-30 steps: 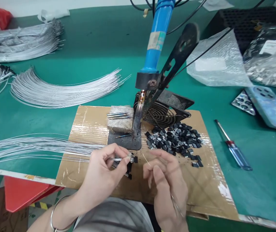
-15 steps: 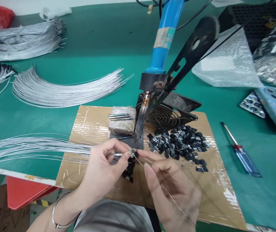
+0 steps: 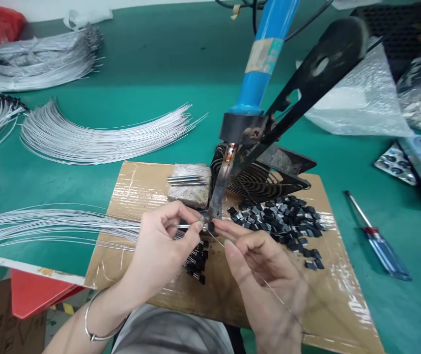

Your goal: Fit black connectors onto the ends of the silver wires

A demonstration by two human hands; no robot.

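Note:
My left hand (image 3: 169, 246) pinches a thin silvery wire (image 3: 182, 226) between thumb and fingertips. At the wire's right end sits a small black piece (image 3: 210, 227), just under the tip of a blue soldering iron (image 3: 256, 88). In my right hand (image 3: 269, 275), thumb and fingers close on a thin strand of solder wire (image 3: 277, 297); its end reaches up to the black piece, and the index fingertip is beside it. Fingertips partly hide the joint, so contact with the iron tip is hard to see. Below my left fingers lie several wires with black ends (image 3: 197, 260).
A black bracket (image 3: 313, 73) holds the iron above a cardboard sheet (image 3: 122, 191). Behind it lies a round-grilled fan (image 3: 265, 182). Loose black pieces (image 3: 284, 219) are heaped right, near a screwdriver (image 3: 383, 246). White wire bundles (image 3: 96, 137) lie left; a wrapped block (image 3: 191, 191) bears metal rods.
Both hands have moved slightly up, bringing the black piece closer to the iron's tip. The view has shifted a little, so the iron and bench items appear farther right.

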